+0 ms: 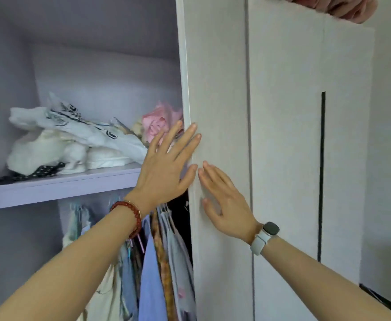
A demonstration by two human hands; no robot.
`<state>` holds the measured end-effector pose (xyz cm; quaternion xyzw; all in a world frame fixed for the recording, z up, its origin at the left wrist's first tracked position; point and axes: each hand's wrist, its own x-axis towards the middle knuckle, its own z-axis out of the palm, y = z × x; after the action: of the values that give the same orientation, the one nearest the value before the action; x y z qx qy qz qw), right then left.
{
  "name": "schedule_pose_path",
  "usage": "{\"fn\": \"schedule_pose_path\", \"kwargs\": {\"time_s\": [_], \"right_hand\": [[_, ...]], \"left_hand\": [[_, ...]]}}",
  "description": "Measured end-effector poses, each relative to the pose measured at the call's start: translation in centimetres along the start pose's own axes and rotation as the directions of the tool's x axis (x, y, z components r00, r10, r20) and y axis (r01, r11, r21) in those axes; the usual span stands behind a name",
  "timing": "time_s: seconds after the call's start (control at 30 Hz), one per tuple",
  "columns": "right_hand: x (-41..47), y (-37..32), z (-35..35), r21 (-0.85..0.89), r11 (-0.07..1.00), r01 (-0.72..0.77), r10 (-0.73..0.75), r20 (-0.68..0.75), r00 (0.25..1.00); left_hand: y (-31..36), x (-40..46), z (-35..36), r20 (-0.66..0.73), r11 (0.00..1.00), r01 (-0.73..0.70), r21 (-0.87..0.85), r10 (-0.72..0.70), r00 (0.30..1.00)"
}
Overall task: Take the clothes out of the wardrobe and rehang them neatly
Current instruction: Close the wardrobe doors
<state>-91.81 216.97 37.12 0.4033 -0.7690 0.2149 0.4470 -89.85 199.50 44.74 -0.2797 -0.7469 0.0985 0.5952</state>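
**Both hands flat at the wardrobe door's edge**

The left hand [166, 167], a red bead bracelet [129, 215] on its wrist, lies with straight fingers against the edge of the pale wardrobe door [217, 89]. The right hand [226, 200], with a white watch [265, 237] on its wrist, presses flat on the door's face just beside it. Inside, crumpled white and pink clothes [74, 140] sit piled on a lilac shelf [58, 188]; below it, hanging garments [157, 262] crowd together.

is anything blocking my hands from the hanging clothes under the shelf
Partly. The white wardrobe door panel covers the rightmost hanging clothes; both the left hand and right hand lie flat on it. The leftward garments are unobstructed.
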Motion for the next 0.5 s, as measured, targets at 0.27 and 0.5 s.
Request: {"fn": "schedule_pose_path", "kwargs": {"time_s": [0.27,0.5], "right_hand": [[5.5,-0.6,9.2,-0.096,0.995,-0.041,0.057,0.171,0.984],[7.8,0.1,11.0,-0.221,0.968,-0.116,0.209,0.469,0.858]], "left_hand": [[-6.2,-3.1,1.1,0.371,0.902,0.212,0.377,-0.356,0.858],[-7.6,-4.0,3.9,0.519,0.827,0.235,0.51,-0.514,0.683]]}}
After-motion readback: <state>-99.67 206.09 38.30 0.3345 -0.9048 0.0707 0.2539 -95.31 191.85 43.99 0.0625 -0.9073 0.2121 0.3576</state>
